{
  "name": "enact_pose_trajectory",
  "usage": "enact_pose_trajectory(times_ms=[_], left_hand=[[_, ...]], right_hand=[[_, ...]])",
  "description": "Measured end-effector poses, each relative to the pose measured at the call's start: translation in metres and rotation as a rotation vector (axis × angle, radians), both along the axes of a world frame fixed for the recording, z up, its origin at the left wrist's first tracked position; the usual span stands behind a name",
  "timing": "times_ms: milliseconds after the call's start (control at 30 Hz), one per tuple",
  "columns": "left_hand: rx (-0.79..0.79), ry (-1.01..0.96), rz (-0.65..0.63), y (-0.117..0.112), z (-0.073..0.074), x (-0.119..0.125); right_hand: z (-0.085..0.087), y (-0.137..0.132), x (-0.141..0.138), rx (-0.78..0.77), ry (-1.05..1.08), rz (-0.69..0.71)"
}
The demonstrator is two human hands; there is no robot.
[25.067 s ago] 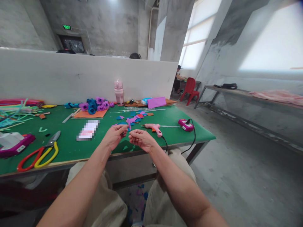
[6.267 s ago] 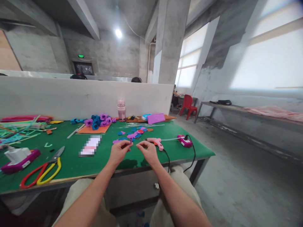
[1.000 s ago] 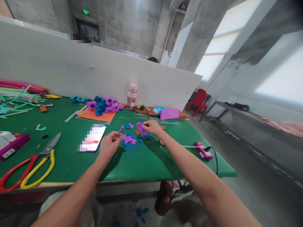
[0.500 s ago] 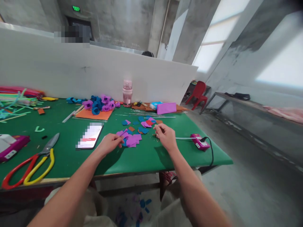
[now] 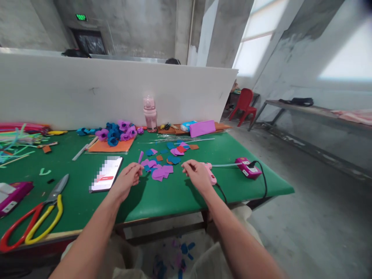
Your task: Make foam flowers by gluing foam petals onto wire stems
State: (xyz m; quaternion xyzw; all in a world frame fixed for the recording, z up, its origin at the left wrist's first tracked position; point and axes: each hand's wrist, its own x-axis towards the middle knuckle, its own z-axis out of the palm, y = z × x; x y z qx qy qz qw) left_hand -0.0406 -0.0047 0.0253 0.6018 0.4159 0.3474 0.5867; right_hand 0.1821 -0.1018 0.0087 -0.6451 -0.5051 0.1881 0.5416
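Note:
My left hand (image 5: 130,176) is closed, pinching a narrow purple strip (image 5: 141,156) that points upward. Just right of it lie loose purple pieces (image 5: 162,171), with blue and brown ones among them, on the green table. My right hand (image 5: 197,176) has its thumb and fingers drawn together beyond these pieces; what they hold, if anything, is too small to make out. Behind that hand, partly hidden, is a pink glue gun (image 5: 213,176) with a cord. A pale glue stick (image 5: 225,165) runs from it toward a magenta box (image 5: 247,167).
A phone (image 5: 107,174) and large red-and-yellow-handled scissors (image 5: 52,197) lie to the left. Purple and blue flowers (image 5: 116,133) rest on an orange sheet. A pink bottle (image 5: 150,115) stands against the white partition (image 5: 116,89). Thin wires (image 5: 171,138) lie at the back.
My left hand has drawn back left, and the purple strip now stands more upright. My right hand sits a little lower and left, showing the pink glue gun beside it. The view has shifted slightly.

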Motion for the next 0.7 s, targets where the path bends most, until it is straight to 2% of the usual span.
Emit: enact_pose_trajectory(times_ms=[100, 200, 433, 533, 700], left_hand=[[-0.044, -0.083, -0.119, -0.009, -0.003, 0.005], [-0.01, -0.098, -0.128, -0.016, -0.005, 0.012], [0.16, 0.013, -0.133, -0.03, -0.01, 0.027], [0.321, 0.1, -0.103, -0.035, -0.011, 0.031], [0.569, 0.23, -0.025, -0.039, -0.018, 0.029]], right_hand=[[-0.002, 0.0, -0.023, 0.016, -0.054, 0.087], [-0.001, 0.003, -0.043, 0.028, -0.054, 0.127], [-0.01, 0.017, -0.068, 0.038, 0.335, 0.227], [-0.009, 0.019, -0.07, 0.05, 0.352, 0.165], [0.001, 0.013, -0.071, 0.197, 0.137, 0.045]])
